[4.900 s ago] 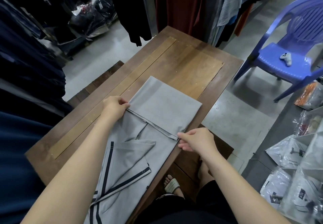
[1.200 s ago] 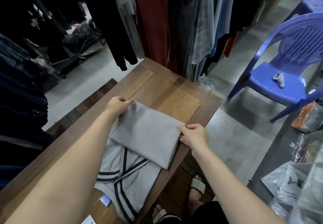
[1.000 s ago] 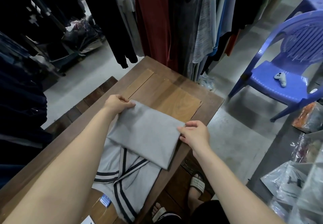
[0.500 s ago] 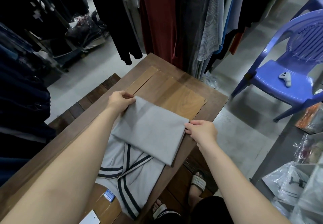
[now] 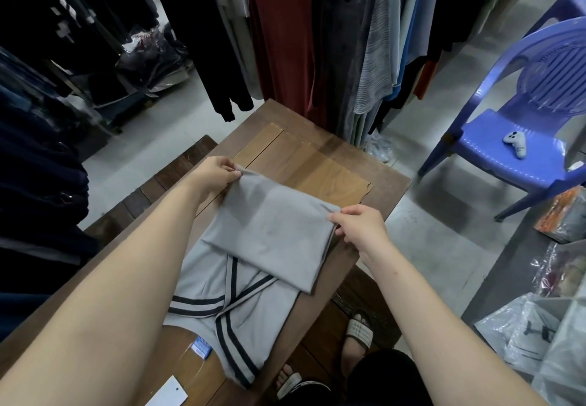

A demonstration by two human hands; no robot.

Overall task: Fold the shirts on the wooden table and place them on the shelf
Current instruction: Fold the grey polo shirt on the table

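Both hands pinch the grey shirt (image 5: 269, 231) at its far fold: L hand (image 5: 215, 174) on the left corner, R hand (image 5: 361, 225) on the right corner, fingers curled w/ thumbs on cloth. Shirt lies on bench (image 5: 317, 164), nearer its right edge, folded half over the striped part. Blue chair (image 5: 507, 152) stands right of bench, small white gadget (image 5: 515, 147) on seat.
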